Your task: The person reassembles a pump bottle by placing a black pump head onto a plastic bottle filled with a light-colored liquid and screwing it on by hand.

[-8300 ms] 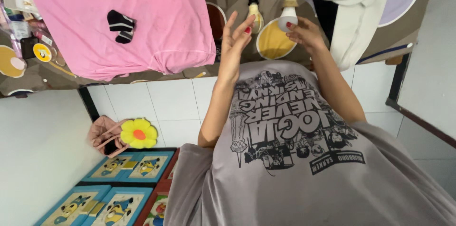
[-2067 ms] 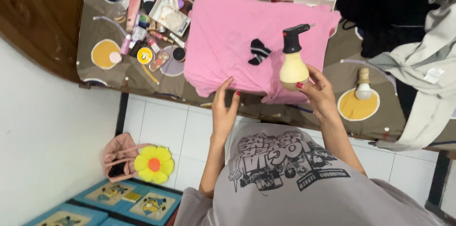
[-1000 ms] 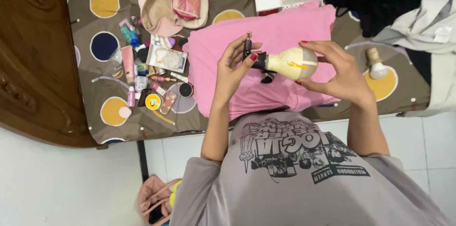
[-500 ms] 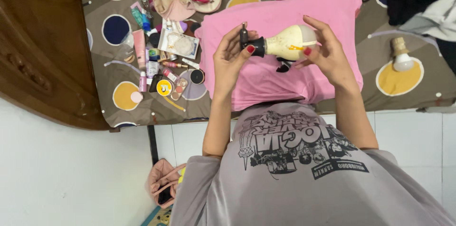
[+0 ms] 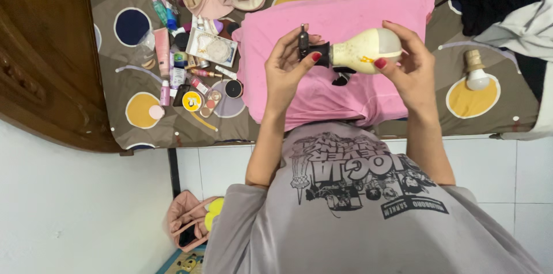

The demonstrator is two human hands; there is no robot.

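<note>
While you look down from the head camera, your left hand [image 5: 285, 69] has its fingers clamped on the black pump head [image 5: 308, 49] of a cream spray bottle [image 5: 363, 50], and your right hand [image 5: 412, 69] has its fingers closed round the bottle's rounded body. You hold the bottle on its side above the pink cloth [image 5: 340, 87]. Left of that cloth lies a scatter of cosmetics [image 5: 184, 72]; right of it stands a small white bottle [image 5: 475, 75] on a yellow spot
</note>
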